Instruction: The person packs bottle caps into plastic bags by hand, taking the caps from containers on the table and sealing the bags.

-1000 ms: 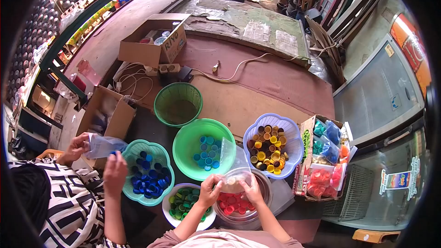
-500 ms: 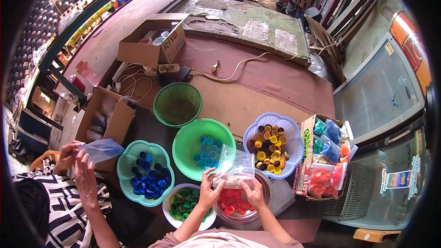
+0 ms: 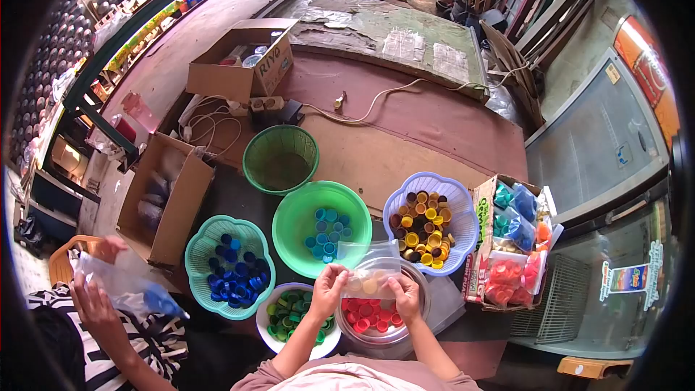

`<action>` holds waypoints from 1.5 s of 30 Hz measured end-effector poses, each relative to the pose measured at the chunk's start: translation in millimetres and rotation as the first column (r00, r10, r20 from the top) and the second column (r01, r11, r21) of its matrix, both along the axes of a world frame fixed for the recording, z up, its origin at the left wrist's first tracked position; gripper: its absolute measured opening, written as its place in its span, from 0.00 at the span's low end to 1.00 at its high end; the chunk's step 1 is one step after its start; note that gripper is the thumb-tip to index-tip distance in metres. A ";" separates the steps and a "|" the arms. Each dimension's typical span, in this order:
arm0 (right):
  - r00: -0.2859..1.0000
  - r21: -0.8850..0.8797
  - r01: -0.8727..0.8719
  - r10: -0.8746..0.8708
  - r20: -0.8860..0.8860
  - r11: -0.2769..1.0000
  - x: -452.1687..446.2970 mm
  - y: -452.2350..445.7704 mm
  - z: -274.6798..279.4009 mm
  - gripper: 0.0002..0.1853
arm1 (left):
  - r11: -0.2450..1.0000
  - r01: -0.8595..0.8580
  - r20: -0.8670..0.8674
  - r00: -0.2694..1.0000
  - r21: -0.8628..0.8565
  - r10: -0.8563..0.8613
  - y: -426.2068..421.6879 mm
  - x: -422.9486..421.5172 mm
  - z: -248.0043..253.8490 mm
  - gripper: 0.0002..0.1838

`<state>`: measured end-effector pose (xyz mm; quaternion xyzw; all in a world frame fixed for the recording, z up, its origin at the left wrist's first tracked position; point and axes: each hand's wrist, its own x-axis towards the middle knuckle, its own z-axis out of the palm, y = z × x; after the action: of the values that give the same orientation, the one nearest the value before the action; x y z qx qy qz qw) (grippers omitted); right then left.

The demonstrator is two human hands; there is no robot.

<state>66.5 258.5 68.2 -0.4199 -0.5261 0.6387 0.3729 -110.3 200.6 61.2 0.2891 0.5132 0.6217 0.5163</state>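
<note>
A clear plastic bag [image 3: 371, 269] with several pale round caps near its bottom is stretched between my hands. My left hand [image 3: 329, 291] pinches its left side, and my right hand [image 3: 405, 295] grips its right side. Just beneath the bag lie red caps [image 3: 373, 316] in a metal bowl [image 3: 423, 286]. To the left is a white bowl [image 3: 265, 329] of green caps. Light blue caps sit in a green basin [image 3: 289, 228] ahead of my left hand. Yellow and brown caps fill part of a lilac basket [image 3: 463, 224].
At the left, a co-worker's hands [image 3: 98, 311] hold a bag with blue caps beside a turquoise basket [image 3: 199, 242]. A green basket [image 3: 281, 163] stands farther back. Cardboard boxes [image 3: 174, 224] flank the left; a box [image 3: 474, 282] of bagged caps stands right.
The bag between my hands has tilted and flattened, showing the pale caps inside. The co-worker's hands and bag have moved down and left, and blue caps now show in that bag.
</note>
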 end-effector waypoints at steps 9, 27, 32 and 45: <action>0.993 -0.014 0.108 -0.108 -0.036 0.994 8.7 -33.9 8.5 0.08 | 0.969 -0.225 -0.208 0.948 0.107 0.243 -19.1 27.9 1.6 0.04; 0.898 0.050 0.423 -0.426 0.108 0.905 48.1 -61.9 -47.9 0.10 | 0.999 -0.028 -0.051 0.998 0.023 0.029 -44.1 70.9 -39.7 0.09; 0.905 0.067 0.402 -0.407 0.123 0.913 44.1 -58.2 -30.2 0.09 | 0.987 0.145 -0.286 0.945 -0.070 -0.159 -44.7 65.6 -19.2 0.13; 0.948 -0.046 0.305 -0.299 0.110 0.951 66.0 -68.9 -52.0 0.06 | 0.970 0.166 -0.052 0.983 -0.179 -0.178 -58.0 68.8 -45.5 0.09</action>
<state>132.6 189.6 16.1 -0.5391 -0.4536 0.5679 0.4256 -41.5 142.5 15.7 0.3075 0.5555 0.5173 0.5739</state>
